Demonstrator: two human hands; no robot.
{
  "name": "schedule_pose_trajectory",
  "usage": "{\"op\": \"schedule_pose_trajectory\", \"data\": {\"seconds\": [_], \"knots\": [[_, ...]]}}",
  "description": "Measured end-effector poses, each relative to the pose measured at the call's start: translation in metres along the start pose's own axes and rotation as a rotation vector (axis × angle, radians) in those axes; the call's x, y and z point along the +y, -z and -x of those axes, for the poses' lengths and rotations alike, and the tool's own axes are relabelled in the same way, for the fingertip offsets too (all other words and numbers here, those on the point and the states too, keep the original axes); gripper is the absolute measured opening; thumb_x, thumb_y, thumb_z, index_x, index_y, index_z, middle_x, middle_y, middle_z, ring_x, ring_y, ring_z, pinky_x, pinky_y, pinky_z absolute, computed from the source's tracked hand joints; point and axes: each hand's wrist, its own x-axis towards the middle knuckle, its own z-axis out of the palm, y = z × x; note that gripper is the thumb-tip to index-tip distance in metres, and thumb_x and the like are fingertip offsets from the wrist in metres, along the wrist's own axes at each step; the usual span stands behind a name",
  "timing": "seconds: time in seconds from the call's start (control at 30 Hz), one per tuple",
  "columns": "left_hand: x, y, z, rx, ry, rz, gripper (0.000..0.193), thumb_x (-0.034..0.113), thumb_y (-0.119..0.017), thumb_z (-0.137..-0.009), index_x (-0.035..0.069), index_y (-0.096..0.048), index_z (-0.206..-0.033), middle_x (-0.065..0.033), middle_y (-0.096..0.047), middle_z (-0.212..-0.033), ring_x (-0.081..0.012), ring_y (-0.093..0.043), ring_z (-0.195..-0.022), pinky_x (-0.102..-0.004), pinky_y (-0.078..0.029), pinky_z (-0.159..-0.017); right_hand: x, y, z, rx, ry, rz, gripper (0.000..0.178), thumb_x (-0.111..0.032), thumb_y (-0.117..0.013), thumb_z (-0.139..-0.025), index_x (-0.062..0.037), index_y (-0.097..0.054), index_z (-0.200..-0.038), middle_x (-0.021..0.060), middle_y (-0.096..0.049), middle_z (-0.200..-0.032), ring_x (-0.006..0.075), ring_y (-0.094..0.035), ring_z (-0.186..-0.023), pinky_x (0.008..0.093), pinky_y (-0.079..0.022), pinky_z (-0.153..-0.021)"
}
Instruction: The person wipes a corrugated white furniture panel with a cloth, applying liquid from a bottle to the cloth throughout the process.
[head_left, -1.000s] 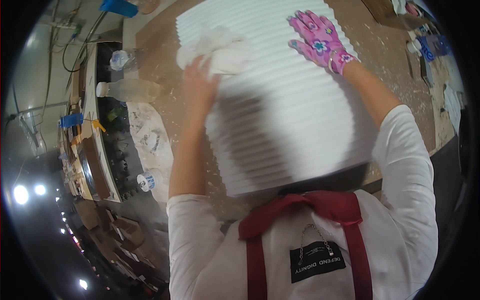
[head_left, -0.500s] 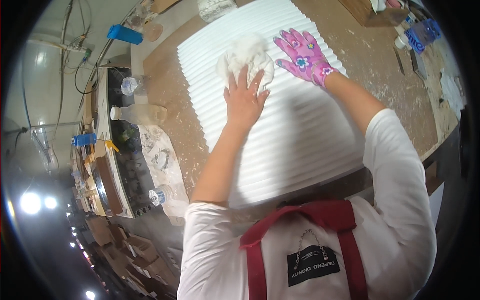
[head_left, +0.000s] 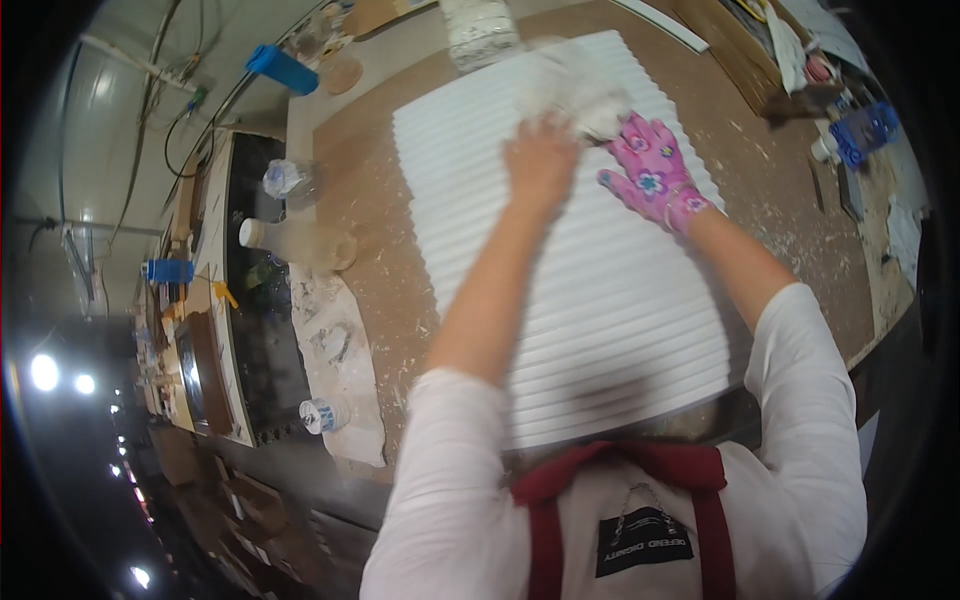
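1. Head view: we find a white ridged panel (head_left: 600, 310) lying on the brown tabletop (head_left: 790, 235), with a crumpled white cloth (head_left: 575, 90) on its far part, blurred in outline

2. The bare left hand (head_left: 541, 165) is at the near edge of the cloth; blur hides its fingers, so we cannot tell whether it grips or merely presses

3. The right hand (head_left: 652, 168), in a pink flowered glove, rests over the panel's right side with fingers extended, thumb out, closed on nothing; its fingertips are at the cloth's edge, contact uncertain; the two hands are apart, one just beside the other

4. Progress: we judge a wiping of the panel to be under way and unfinished, since cloth and left hand are both over it; the near ridges look evenly white, yet we cannot establish which are done or how many are left

5. Lettering: we note a black patch (head_left: 643, 545) on the white bib (head_left: 570, 540), with pale characters upside down in this view

6. Labels: the blue bottle (head_left: 865, 133) at upper right carries pale marking; the clear bottle (head_left: 325, 414) at lower left has a blue-and-white label, too small to make out
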Motion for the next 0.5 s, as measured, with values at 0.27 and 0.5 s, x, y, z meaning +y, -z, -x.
{"op": "schedule_pose_trajectory", "data": {"seconds": [0.27, 0.5], "knots": [[-0.130, 0.012, 0.068, 0.223, 0.103, 0.073, 0.035, 0.022, -0.052, -0.094, 0.010, -0.060, -0.125, -0.0119, -0.056, -0.132, -0.0318, -0.052, -0.121, -0.0461, -0.042, -0.101, 0.024, -0.023, 0.007, 0.253, 0.020, -0.108, 0.061, -0.047, -0.048, -0.095, -0.0100, -0.042, -0.143, 0.0152, -0.036, -0.151, 0.0309, -0.026, -0.143, 0.0470, -0.016, -0.116], [-0.103, 0.061, 0.027, 0.381, 0.186, 0.080, 0.031, 0.025, -0.059, -0.090, 0.003, -0.067, -0.111, -0.0150, -0.064, -0.115, -0.0332, -0.059, -0.106, -0.0428, -0.046, -0.095, 0.031, -0.023, -0.005, 0.354, 0.032, -0.135, 0.059, -0.044, -0.049, -0.094, -0.0108, -0.041, -0.143, 0.0153, -0.036, -0.150, 0.0326, -0.029, -0.141, 0.0492, -0.017, -0.116]]}}
